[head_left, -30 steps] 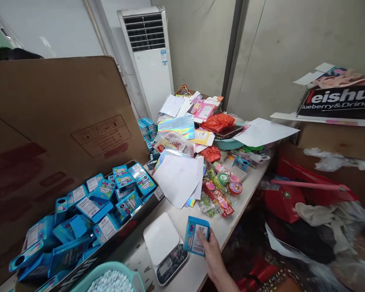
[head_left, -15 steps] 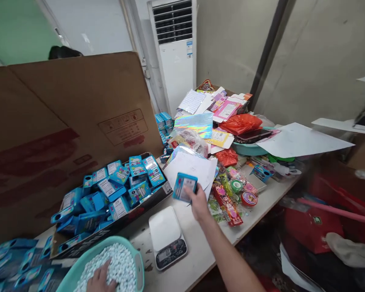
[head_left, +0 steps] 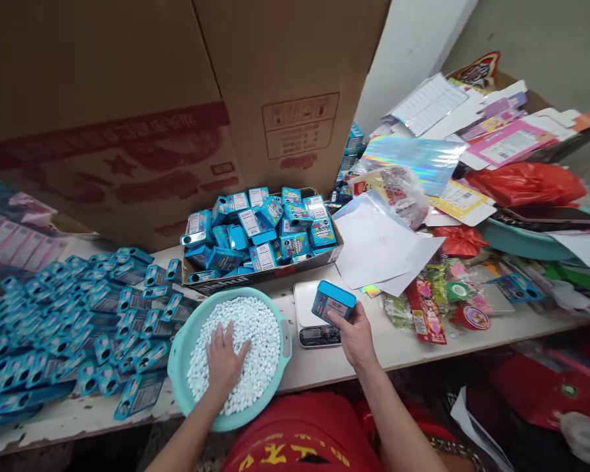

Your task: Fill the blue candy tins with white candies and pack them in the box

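My left hand (head_left: 225, 360) rests on small white candies (head_left: 255, 347) that fill a mint-green basin (head_left: 283, 337), its fingers spread over them. Between the thumb and fingers of my right hand (head_left: 354, 331) is a small blue candy box (head_left: 333, 299), tilted, with a pale label facing me. That box is above a white kitchen scale (head_left: 305, 305) with a dark control panel, and part of the scale is hidden behind box and hand. Behind the basin, a low carton (head_left: 263, 280) holds many similar blue boxes.
Many blue boxes (head_left: 103, 295) spread over the table's left side. A tall cardboard sheet (head_left: 177, 78) stands behind. White papers (head_left: 378, 242), candy packets (head_left: 425, 308) and a red plastic bag (head_left: 526, 183) lie to the right. The table's front edge (head_left: 319, 383) runs close to me.
The view has swung left and down, so the basin and more of the blue boxes show. The blue candy box stays in my right hand, now near the scale instead of over the papers.
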A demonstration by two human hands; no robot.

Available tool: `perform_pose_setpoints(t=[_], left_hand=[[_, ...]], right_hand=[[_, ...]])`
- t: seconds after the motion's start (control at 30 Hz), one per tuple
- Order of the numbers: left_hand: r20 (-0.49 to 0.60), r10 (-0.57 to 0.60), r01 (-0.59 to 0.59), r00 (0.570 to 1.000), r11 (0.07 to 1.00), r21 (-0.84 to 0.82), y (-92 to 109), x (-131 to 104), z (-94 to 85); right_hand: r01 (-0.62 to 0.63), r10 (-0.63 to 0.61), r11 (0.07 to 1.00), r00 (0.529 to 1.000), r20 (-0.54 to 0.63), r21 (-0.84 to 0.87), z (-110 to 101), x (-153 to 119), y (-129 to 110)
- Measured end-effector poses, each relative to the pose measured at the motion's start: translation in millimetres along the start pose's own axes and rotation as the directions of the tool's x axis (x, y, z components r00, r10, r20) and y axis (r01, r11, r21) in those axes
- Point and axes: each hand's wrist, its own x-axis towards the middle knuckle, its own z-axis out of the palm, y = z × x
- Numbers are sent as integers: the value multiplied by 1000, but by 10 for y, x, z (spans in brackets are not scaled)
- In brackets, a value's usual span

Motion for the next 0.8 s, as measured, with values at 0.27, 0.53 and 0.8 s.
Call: perform_pose_setpoints(t=[0.27,0.53,0.8], left_hand=[[-169,105,-115,980,992,-54,-41,373,129],[9,-392,377,920,877,-297,195,414,16],[332,-604,554,725,224,-801,292,360,-255]], right_hand=[[-484,500,862,860,-102,148,-55,-29,82],[-467,324,630,884,-336,-620,-1180,220,-225],[77,81,-171,995,64,-982,-1351,624,-199]])
